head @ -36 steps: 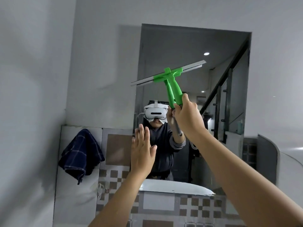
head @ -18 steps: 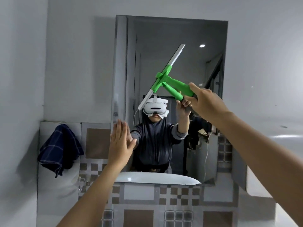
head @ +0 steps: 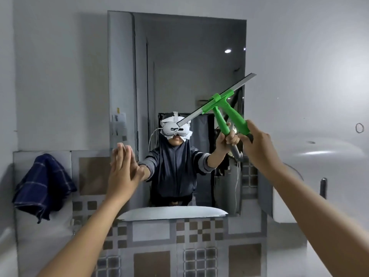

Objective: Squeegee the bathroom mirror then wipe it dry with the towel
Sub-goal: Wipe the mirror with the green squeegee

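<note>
The rectangular mirror (head: 189, 62) hangs on the grey wall straight ahead. My right hand (head: 259, 148) grips the green handle of a squeegee (head: 235, 114). Its grey blade slants from the mirror's middle up past the right edge, against or just off the glass. My left hand (head: 122, 172) is raised flat with fingers together, at the mirror's lower left edge; touching or not, I cannot tell. A dark blue checked towel (head: 43, 186) hangs on the tiled wall at the left, away from both hands.
A tiled band (head: 201, 246) with brown and grey squares runs below the mirror. A white basin (head: 329, 156) curves in at the right, with a dark tap handle (head: 323, 186) beside it. The mirror reflects a person wearing a headset.
The squeegee has moved to the mirror's right side and its blade now tilts up to the right. The view has drawn closer to the mirror. My left hand stays raised at the lower left.
</note>
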Motion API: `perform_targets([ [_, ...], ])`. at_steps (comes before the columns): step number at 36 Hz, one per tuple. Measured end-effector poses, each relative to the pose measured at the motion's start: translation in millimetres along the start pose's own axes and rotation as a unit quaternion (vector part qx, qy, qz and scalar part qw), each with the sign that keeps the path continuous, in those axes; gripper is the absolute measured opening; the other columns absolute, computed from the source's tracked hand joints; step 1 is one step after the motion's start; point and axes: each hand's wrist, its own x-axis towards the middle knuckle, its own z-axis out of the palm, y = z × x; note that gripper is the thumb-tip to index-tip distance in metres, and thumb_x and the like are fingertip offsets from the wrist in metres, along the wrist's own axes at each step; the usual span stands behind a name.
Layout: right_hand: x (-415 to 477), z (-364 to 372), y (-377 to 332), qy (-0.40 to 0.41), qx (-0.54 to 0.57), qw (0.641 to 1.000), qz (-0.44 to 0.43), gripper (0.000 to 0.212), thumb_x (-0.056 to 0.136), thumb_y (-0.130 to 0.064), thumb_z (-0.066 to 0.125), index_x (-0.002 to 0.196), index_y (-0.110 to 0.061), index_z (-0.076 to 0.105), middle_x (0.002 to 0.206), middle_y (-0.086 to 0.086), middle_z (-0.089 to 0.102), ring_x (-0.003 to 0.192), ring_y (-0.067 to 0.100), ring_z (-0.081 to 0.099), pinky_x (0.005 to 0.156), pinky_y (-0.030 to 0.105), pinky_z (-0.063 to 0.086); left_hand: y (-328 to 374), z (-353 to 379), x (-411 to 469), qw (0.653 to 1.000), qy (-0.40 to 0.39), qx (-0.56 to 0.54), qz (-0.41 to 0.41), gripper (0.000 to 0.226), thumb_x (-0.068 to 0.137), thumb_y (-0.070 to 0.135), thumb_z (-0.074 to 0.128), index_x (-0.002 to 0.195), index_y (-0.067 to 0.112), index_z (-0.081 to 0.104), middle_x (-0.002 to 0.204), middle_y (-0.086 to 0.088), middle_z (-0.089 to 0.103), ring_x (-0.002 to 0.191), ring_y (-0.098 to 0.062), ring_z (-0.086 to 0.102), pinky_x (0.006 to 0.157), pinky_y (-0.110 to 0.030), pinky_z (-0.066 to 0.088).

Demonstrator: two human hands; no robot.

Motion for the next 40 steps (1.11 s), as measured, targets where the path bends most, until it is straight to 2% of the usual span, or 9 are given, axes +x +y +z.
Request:
perform_targets([
  [5,-19.4,19.0,-18.0,0.029,0.048,0.997,0.054,0.006,0.093,-0.012,0.048,0.099,-0.012,0.046,0.065,0.001,0.051,0.049,0.011,0.044,0.041,0.024,0.032,1.1,-2.3,-0.6,1.000,-0.016,0.021,-0.009,0.085,0.090,0.043,0.048,0.146,0.020,-0.011,0.155,0.000,-0.019,0.140,-0.017,-0.022,0.116,-0.041,0.006],
  [9,-34.1,35.9,-33.6,0.050,0.123,0.986,0.098,0.005,0.095,-0.012,0.046,0.099,-0.010,0.046,0.064,-0.004,0.050,0.052,0.010,0.047,0.043,0.021,0.034,2.6,-5.4,-1.1,0.999,-0.028,0.043,-0.006,0.088,0.091,0.042,0.047,0.142,0.018,-0.020,0.153,-0.001,-0.024,0.138,-0.018,-0.025,0.114,-0.037,0.001],
  [12,-41.4,50.1,-44.5,0.076,0.173,0.972,0.137,0.002,0.096,-0.011,0.045,0.097,-0.010,0.046,0.067,-0.005,0.049,0.053,0.007,0.046,0.040,0.009,0.034,4.4,-9.7,-2.6,0.998,-0.041,0.041,0.003,0.090,0.091,0.042,0.048,0.138,0.018,-0.025,0.149,0.001,-0.029,0.137,-0.019,-0.027,0.114,-0.035,0.001],
  [17,-52.3,80.1,-66.6,0.113,0.211,0.950,0.201,0.005,0.095,-0.015,0.044,0.098,-0.012,0.047,0.072,-0.003,0.054,0.058,0.011,0.050,0.053,0.028,0.038,6.1,-14.9,-3.3,0.998,-0.052,0.041,0.012,0.089,0.091,0.039,0.050,0.140,0.016,-0.020,0.152,-0.004,-0.025,0.138,-0.020,-0.024,0.116,-0.038,0.004],
  [22,-70.8,120.6,-119.9,0.143,0.240,0.933,0.228,0.006,0.096,-0.009,0.044,0.095,-0.004,0.048,0.067,-0.008,0.049,0.056,-0.001,0.048,0.044,0.006,0.037,-17.6,-31.6,-14.3,0.998,-0.056,0.033,0.013,0.087,0.092,0.037,0.050,0.141,0.017,-0.019,0.150,-0.003,-0.027,0.136,-0.017,-0.026,0.114,-0.034,-0.001],
  [25,-73.6,137.3,-147.0,0.164,0.284,0.912,0.248,0.006,0.096,-0.008,0.044,0.092,-0.004,0.047,0.066,-0.008,0.047,0.054,-0.002,0.048,0.047,0.002,0.036,-32.4,-35.1,-19.4,0.997,-0.060,0.024,0.030,0.087,0.092,0.035,0.051,0.142,0.017,-0.017,0.150,-0.002,-0.026,0.137,-0.019,-0.026,0.115,-0.035,-0.004],
  [30,-63.5,162.1,-178.0,0.159,0.288,0.913,0.240,0.010,0.096,-0.014,0.046,0.094,-0.004,0.046,0.068,-0.009,0.050,0.058,0.002,0.051,0.051,0.011,0.039,-28.6,-34.6,-11.8,0.998,-0.052,0.023,0.040,0.085,0.091,0.029,0.053,0.146,0.015,-0.011,0.153,-0.004,-0.022,0.139,-0.018,-0.023,0.117,-0.037,0.003],
  [35,-60.6,167.4,-184.3,0.158,0.278,0.914,0.247,0.011,0.096,-0.018,0.045,0.098,-0.007,0.046,0.077,0.001,0.057,0.075,0.023,0.063,0.065,0.039,0.054,-13.2,-20.2,-18.9,0.996,-0.065,0.011,0.052,0.084,0.092,0.027,0.051,0.144,0.015,-0.013,0.152,-0.002,-0.024,0.141,-0.020,-0.019,0.118,-0.038,0.004],
  [40,-61.2,168.2,-181.5,0.144,0.277,0.921,0.233,0.016,0.096,-0.021,0.044,0.106,-0.008,0.045,0.084,0.008,0.065,0.074,0.021,0.066,0.064,0.036,0.056,-8.3,-5.6,-36.2,0.997,-0.047,-0.007,0.066,0.080,0.093,0.026,0.050,0.144,0.016,-0.010,0.154,-0.005,-0.016,0.142,-0.021,-0.015,0.118,-0.038,0.005],
])
